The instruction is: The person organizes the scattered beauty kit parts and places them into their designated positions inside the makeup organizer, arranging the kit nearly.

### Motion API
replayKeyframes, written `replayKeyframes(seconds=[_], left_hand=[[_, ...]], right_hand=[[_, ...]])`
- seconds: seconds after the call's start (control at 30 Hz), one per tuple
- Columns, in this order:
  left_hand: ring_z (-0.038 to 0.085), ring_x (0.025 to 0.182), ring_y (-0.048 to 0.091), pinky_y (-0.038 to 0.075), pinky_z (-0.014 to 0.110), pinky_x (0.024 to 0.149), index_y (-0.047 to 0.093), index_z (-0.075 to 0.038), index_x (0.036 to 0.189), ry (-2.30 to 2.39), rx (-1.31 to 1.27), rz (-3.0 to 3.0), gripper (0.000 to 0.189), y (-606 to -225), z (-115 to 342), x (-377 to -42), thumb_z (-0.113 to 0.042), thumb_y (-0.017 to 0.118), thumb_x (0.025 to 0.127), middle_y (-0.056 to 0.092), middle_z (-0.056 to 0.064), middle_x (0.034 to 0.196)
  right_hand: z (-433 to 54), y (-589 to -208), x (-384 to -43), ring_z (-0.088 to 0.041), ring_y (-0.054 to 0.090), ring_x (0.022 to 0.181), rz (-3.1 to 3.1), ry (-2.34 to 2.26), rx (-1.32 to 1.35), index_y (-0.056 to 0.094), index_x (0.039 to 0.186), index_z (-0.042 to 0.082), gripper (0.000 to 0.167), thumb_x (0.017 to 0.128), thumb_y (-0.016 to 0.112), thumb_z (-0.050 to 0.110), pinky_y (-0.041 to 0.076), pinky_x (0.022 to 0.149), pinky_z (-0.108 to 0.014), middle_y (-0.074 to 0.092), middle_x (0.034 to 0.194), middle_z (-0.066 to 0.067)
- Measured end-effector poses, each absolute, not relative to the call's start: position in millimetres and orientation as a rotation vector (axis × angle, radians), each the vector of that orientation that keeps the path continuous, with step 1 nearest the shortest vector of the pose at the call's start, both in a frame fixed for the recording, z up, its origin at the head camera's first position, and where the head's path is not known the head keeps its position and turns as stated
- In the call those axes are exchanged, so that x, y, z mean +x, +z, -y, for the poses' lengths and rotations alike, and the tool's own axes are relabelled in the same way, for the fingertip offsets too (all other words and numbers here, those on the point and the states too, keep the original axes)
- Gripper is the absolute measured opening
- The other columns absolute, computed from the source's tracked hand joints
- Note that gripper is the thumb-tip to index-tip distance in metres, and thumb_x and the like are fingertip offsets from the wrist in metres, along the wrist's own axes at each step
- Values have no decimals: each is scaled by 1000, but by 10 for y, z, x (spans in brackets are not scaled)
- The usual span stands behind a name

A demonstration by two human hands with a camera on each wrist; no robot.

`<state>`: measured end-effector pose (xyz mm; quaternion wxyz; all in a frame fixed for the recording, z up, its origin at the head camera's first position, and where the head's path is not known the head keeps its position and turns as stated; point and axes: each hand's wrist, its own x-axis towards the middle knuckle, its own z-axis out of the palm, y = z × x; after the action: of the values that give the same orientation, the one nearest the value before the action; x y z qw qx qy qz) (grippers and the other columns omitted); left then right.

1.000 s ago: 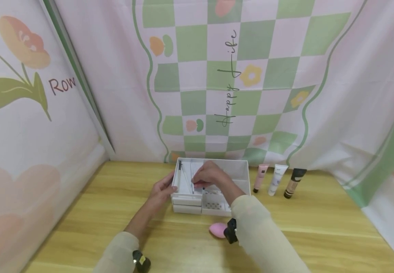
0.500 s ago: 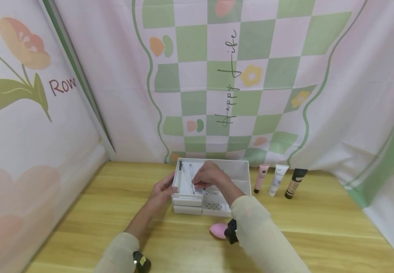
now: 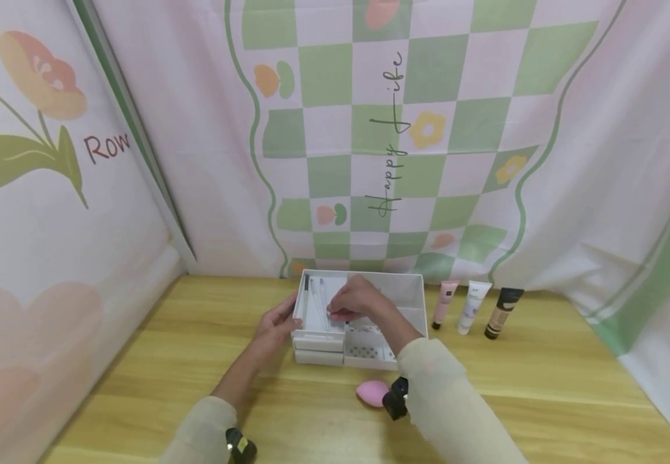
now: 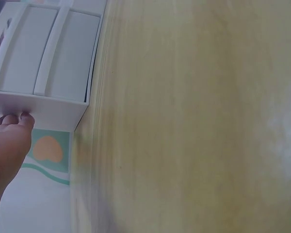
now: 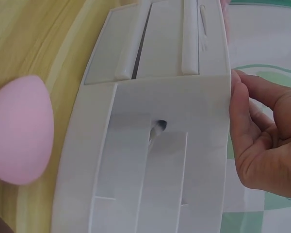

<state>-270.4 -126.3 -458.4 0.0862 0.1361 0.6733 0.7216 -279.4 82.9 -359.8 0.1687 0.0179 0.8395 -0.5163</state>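
Observation:
A white drawer organizer (image 3: pixel 318 356) stands at the back of the table. My left hand (image 3: pixel 276 323) grips its left side, thumb over the rim; in the left wrist view the fingers (image 4: pixel 9 121) lie against the side wall. Several thin sticks, one with a dark end (image 3: pixel 306 282), lie in the shallow top-left tray. My right hand (image 3: pixel 358 299) reaches over that tray, thumb and fingers bent together beside the sticks; I cannot tell whether it pinches one. The right wrist view shows the hand (image 5: pixel 266 131) at the organizer's top edge, and a dark-tipped brush (image 5: pixel 157 129) in a lower compartment.
A pink makeup sponge (image 3: pixel 372 393) lies in front of the organizer, near the right wrist camera (image 3: pixel 395 399). To the right stand a pink tube (image 3: pixel 444 304), a white tube (image 3: pixel 474 307) and a black-and-tan tube (image 3: pixel 503 312). A printed curtain (image 3: pixel 335 129) hangs behind.
The sticks in the tray have shifted slightly left, away from the right fingertips, and lie more nearly parallel. The right wrist has edged right; the left hand keeps its hold.

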Motion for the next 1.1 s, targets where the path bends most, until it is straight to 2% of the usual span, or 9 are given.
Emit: replayKeyframes(seconds=[0.27,0.63,0.8,0.93,1.1], left_hand=[[31,158,21,26,38,127,28,-2,159,2176,427,-1993,68,-4583,1268,-2691,1,52,95,22,14,170],[31,159,21,25,41,128,28,-6,159,2146,417,-2014,67,-4592,1272,-2698,-1,52,97,22,11,170],[31,159,20,26,41,128,28,-7,160,2146,418,-2008,68,-4584,1276,-2690,-2,53,97,21,11,171],[32,159,20,26,40,127,27,-6,160,2154,421,-1995,69,-4578,1276,-2687,-2,53,96,20,12,171],[31,159,20,26,40,127,27,-6,160,2153,425,-1992,69,-4575,1275,-2682,-3,54,97,20,12,171]], right_hand=[[-879,-3647,-2757,-4,64,56,-2331,-1542,7,72,105,-9,19,89,69,0,61,58,-17,72,67,0],[-1049,-3715,-2695,-3,64,60,-2240,-1663,-127,67,119,-11,28,95,63,3,56,56,-13,69,73,0],[-1127,-3709,-2651,-5,67,68,-2193,-1713,-190,61,128,-11,34,98,59,6,60,64,-15,71,86,-3],[-1197,-3709,-2624,-7,69,75,-2214,-1723,-226,60,131,-10,36,101,56,9,64,76,-23,72,95,-6],[-1290,-3693,-2576,-8,69,81,-2253,-1729,-266,60,131,-8,37,101,57,14,65,88,-34,73,98,-4]])
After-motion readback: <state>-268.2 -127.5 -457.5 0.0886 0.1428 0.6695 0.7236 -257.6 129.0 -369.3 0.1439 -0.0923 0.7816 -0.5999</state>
